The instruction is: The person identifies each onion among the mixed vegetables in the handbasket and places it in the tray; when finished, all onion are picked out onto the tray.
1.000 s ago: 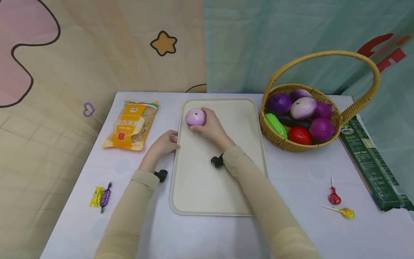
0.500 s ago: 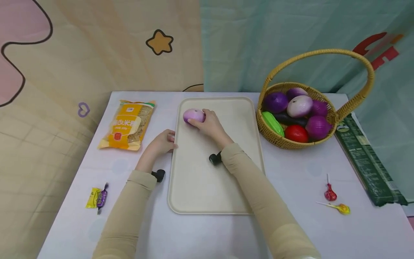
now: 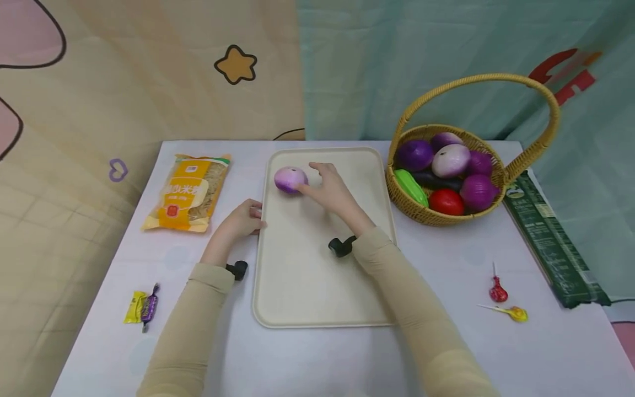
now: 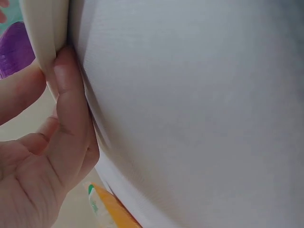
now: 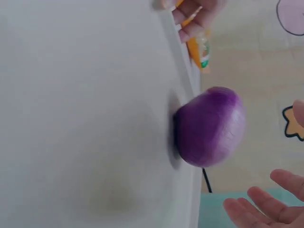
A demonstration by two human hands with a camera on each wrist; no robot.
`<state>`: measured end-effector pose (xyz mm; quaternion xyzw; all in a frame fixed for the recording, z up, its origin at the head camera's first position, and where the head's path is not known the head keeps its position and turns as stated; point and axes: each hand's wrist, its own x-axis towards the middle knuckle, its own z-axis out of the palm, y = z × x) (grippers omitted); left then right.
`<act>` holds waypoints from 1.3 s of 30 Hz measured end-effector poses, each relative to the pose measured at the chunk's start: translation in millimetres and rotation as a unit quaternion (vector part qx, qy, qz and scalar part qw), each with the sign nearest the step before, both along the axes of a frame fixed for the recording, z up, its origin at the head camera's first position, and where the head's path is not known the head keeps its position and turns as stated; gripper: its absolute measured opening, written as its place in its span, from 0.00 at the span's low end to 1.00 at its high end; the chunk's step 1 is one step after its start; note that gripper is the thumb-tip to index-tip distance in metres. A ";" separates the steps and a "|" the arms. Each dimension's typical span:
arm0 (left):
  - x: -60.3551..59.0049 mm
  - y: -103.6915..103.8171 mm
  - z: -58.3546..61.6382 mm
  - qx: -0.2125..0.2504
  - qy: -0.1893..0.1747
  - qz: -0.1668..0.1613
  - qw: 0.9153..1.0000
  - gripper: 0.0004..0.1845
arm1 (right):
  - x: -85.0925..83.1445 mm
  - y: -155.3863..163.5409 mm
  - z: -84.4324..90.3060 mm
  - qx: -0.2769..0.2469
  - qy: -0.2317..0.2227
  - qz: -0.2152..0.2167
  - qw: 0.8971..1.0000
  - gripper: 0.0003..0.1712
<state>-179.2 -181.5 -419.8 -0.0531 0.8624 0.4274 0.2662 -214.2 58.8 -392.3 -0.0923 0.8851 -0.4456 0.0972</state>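
Observation:
A pale purple-and-white toy onion [image 3: 290, 180] sits in the far left corner of the beige tray [image 3: 307, 286]. In the right wrist view the onion [image 5: 211, 128] rests on the tray with a gap between it and the right hand [image 5: 270, 204]. My right hand [image 3: 334, 193] is just right of the onion, thumb and fingers spread, holding nothing. My left hand [image 3: 239, 220] pinches the tray's left rim. The left wrist view shows the thumb on one side of the rim and the fingers of the left hand [image 4: 57, 147] on the other.
A wicker basket [image 3: 436, 218] of toy vegetables stands at the back right, its tall handle upright. Beside it lies a dark green packet [image 3: 555, 242]. A yellow food bag [image 3: 188, 193], wrapped candies [image 3: 144, 307] and two lollipops [image 3: 498, 289] lie around the tray.
My right hand has let go of the onion and drawn away to its right. The left hand keeps its hold on the tray rim. The head view has shifted slightly rightward.

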 end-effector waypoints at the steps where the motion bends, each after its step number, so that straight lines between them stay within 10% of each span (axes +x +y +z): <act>1: 0.8 -0.8 0.4 0.000 0.000 0.000 1.000 0.30 | 3.7 7.3 3.9 -0.007 0.014 0.002 1.000 0.40; 7: 3.2 -6.2 1.1 -0.001 -0.002 0.001 1.000 0.29 | 29.4 66.2 24.8 -0.040 0.100 -0.019 0.994 0.29; 14: 4.6 -7.9 7.5 0.015 0.000 0.000 1.000 0.28 | 61.0 149.4 36.3 -0.022 0.176 -0.148 0.973 0.22; 26: -2.4 -10.9 0.4 0.049 -0.025 0.007 0.998 0.31 | 91.0 245.4 35.6 -0.020 0.115 -0.382 0.917 0.25; 39: -3.3 -12.4 -8.1 0.085 -0.004 0.003 0.996 0.34 | 85.3 270.2 15.0 -0.008 0.011 -0.359 0.933 0.41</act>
